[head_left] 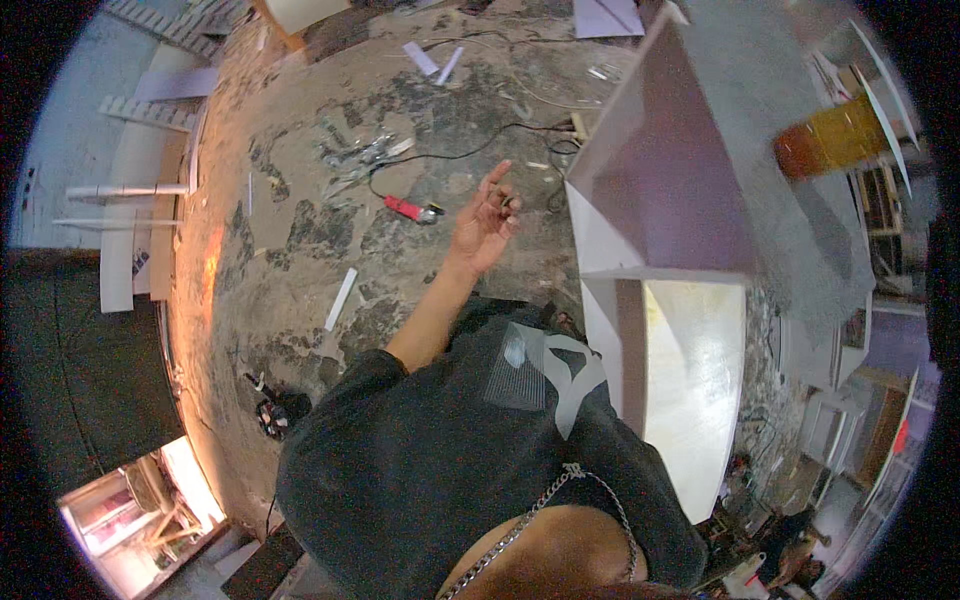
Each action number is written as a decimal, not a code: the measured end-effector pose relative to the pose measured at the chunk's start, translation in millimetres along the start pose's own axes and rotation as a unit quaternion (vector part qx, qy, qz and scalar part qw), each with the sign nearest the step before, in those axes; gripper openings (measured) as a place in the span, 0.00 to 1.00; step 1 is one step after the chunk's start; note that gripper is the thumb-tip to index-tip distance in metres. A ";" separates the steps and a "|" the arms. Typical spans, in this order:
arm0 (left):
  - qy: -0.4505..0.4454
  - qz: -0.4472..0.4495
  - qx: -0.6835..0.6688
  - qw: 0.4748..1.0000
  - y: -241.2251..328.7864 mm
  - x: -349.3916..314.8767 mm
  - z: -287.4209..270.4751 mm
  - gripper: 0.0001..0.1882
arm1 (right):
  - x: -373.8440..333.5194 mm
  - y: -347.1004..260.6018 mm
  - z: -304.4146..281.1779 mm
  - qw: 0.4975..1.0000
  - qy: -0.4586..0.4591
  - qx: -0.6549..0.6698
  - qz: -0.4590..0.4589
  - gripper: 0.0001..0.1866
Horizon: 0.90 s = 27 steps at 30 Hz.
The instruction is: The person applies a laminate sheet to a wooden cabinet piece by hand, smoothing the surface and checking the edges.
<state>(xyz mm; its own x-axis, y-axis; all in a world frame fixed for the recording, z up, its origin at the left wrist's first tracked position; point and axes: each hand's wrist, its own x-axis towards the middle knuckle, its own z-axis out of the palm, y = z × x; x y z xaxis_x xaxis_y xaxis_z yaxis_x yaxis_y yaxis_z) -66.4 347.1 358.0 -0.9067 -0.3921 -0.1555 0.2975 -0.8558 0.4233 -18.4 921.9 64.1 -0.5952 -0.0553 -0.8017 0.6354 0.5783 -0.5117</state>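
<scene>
So, clock face centred on the left hand: it's raised over the floor with the index finger stretched out and the other fingers loosely curled, not a full fist. There's a small dark bit by the fingertips, but it's too blurry to tell if it's actually pinched, so I can't call that a grip. No sign of the right hand, so no idea what it's up to; the torso or the boxy unit could be hiding it. Nearest thing is the red power tool, lying on its side at 9 o'clock, close by but not touching the hand, probably parked there to be within easy reach. The black cord arcs over the top from 10 to 1 o'clock, likely because the power strip sits at about 1. That cord would be my snag hazard. The big white-and-lilac boxy unit fills 2 to 5 o'clock and pretty much walls off that side, I guess kept near the body for easy access. Messy pile of clear plastic bits at 10, two pale offcuts around 11, a white strip at 8, and an orange-yellow cylinder beyond the unit between 2 and 3.
</scene>
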 end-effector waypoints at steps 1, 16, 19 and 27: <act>-0.029 -0.002 -0.066 0.997 18.8 -11.8 -3.5 0.31 | -1.3 -16.1 8.1 1.000 0.002 -0.009 -0.008 0.17; -0.194 -0.151 0.102 0.964 46.9 -35.8 13.1 0.36 | -164.2 102.7 144.7 0.986 0.159 0.053 0.008 0.15; -0.178 -0.123 0.292 0.932 5.4 -77.5 31.9 0.32 | -183.9 185.9 133.7 0.978 0.204 -0.001 -0.038 0.15; -0.324 -0.245 0.558 0.723 -297.3 -284.8 70.9 0.26 | -254.9 368.4 107.2 0.848 0.504 0.164 0.003 0.15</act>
<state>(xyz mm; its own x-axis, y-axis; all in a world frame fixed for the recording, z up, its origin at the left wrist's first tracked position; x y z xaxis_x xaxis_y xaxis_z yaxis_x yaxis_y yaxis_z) 82.2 737.1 339.8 -0.8792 0.4161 -0.2323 -0.2051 0.1097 0.9726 420.1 1061.7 46.8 -0.6050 0.7662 -0.2166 0.6435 0.3103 -0.6998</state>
